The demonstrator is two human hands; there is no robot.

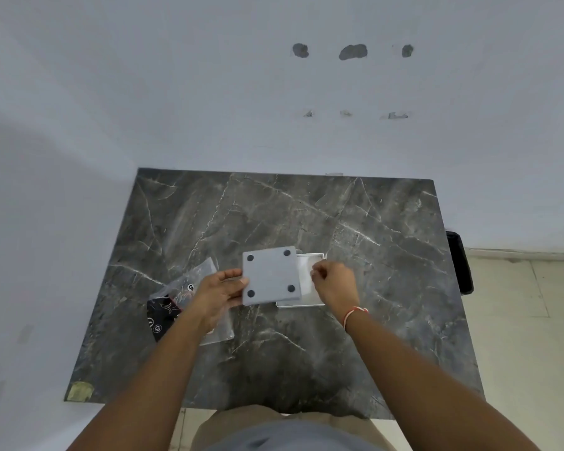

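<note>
Left hand (220, 289) is gripping the grey square slab w/ four black round feet (270, 276) by its left edge, over the white rectangular tray (302, 303) on the dark marble surface (306, 216). Right hand (332, 281) is hovering at the slab's right edge, fingers curled; can't tell if pinching anything. Slab is looking stiff, thin, smooth, prob light, so best gripped by opposite edges.

We see soft, dim, even light. A pale sheen crosses the worktop (189, 216) beyond the left grip (220, 292); broad shadow dulls the wall (46, 151) left of it. Edges bend; detail soft.

Left grip (223, 289) holds grey slab (270, 275), white tray (311, 254) beneath
</note>
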